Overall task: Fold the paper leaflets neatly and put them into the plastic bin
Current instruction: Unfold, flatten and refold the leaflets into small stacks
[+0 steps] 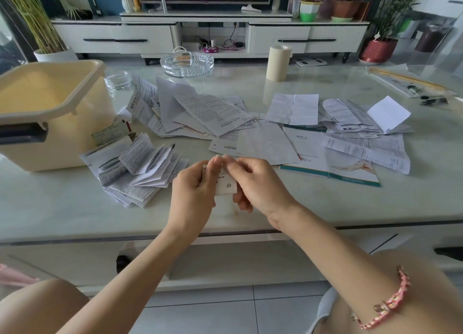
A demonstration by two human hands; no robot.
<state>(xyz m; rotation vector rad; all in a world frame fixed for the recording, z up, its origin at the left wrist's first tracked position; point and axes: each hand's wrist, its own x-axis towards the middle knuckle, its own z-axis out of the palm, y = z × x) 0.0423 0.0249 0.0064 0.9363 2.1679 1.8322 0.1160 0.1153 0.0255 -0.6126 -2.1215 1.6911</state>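
Hands work together over the near edge of the bench (75, 208): left hand (194, 186) and right hand (258, 183) both pinch a small folded leaflet (226, 187). Align the edges squarely before pressing the crease. It is white, printed, already compact. Loose leaflets (200, 113) lie beyond; the cream plastic bin (82, 100) waits leftward.

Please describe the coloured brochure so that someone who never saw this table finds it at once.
Start at the pale table. Among the loose papers just right of the right hand lies the brochure, partly covered. It alone has teal edges; its neighbours are plain white printed sheets.
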